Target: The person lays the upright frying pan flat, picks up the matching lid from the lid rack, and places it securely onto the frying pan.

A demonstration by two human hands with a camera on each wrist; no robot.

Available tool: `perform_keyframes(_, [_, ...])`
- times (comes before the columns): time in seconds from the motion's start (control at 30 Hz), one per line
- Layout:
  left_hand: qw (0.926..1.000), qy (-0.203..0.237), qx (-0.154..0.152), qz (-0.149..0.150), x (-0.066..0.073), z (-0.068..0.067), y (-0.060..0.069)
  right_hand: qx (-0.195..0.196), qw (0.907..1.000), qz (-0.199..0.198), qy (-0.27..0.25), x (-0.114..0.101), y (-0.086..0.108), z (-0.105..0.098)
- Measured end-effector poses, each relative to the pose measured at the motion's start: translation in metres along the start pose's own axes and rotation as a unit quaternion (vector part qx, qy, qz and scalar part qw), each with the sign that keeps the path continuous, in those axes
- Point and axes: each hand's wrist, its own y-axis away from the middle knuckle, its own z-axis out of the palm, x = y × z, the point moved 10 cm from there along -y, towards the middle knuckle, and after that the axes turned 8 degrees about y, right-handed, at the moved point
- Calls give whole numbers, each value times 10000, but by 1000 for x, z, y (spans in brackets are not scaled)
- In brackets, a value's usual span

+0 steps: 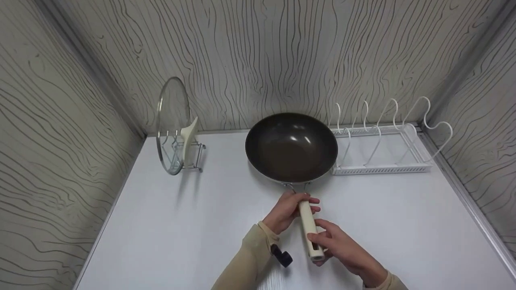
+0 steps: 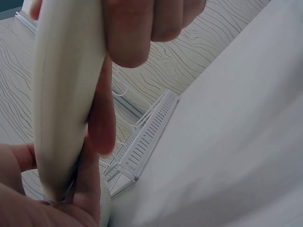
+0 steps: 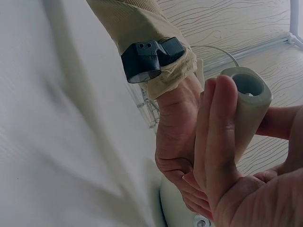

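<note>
A dark-coated frying pan (image 1: 292, 148) with a cream handle (image 1: 307, 219) is in the middle of the head view, its inside facing up and towards me. Close to the pan's body, my left hand (image 1: 287, 210) grips the handle from the left, fingertips showing past its right side. My right hand (image 1: 336, 245) holds the handle's end, with the thumb on top and fingers at the side and below. In the right wrist view, the hollow handle end (image 3: 260, 92) shows beside the right fingers (image 3: 221, 127). The handle (image 2: 66, 94) fills much of the left wrist view.
A white wire rack (image 1: 383, 169) stands at the right, beside the pan. On the left, a glass lid (image 1: 172, 125) with a cream knob stands upright in a small metal stand (image 1: 197, 157). Patterned walls (image 1: 225, 60) enclose the white table (image 1: 161, 241) at the back and sides.
</note>
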Motion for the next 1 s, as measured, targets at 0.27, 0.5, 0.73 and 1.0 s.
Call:
perform_keyframes(0.27, [9999, -86, 1, -66, -1, -1, 0, -4, 10000, 3, 21, 1, 1, 0])
perform_keyframes(0.5, [9993, -357, -89, -111, 0, -1, 1, 74, 10000, 15, 45, 0, 3, -2])
perform_keyframes(0.73, [9924, -1221, 11, -126, 6, -8, 7, 232, 9995, 163, 122, 4, 2, -8])
perform_keyframes(1.0, [9760, -2168, 186, 1, 22, -23, 17, 340, 9987, 352, 150, 10, 4, -15])
